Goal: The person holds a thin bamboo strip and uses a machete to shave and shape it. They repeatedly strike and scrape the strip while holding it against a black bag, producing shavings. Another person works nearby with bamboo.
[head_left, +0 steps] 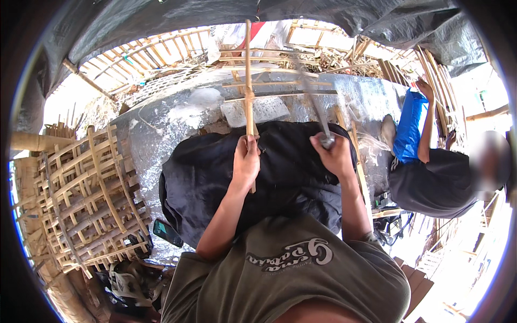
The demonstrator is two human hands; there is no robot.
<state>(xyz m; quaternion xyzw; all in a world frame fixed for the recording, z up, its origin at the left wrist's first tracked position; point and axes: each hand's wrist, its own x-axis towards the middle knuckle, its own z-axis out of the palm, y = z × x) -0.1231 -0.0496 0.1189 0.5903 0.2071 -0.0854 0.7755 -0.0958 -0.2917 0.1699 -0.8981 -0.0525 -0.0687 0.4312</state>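
My left hand (246, 164) is wrapped round a bamboo stick (249, 70) that points away from me, its near end showing below my fingers. In my right hand (336, 157) is the dark handle of a long knife (318, 105). Its blade is smeared by motion and slants away to the upper left, apart from the stick. Black cloth (291, 161) covers my lap beneath both hands. Just beyond the cloth lies a pale grey block (258, 110), with several thin bamboo strips (285, 96) behind it.
Silvery sheeting (148, 140) covers the surface around me. A bamboo lattice panel (91, 199) stands at left, near a phone (168, 232). On the right, a person (433, 183) in dark clothes reaches beside a blue bag (410, 126). Dark tarpaulin (177, 21) hangs overhead.
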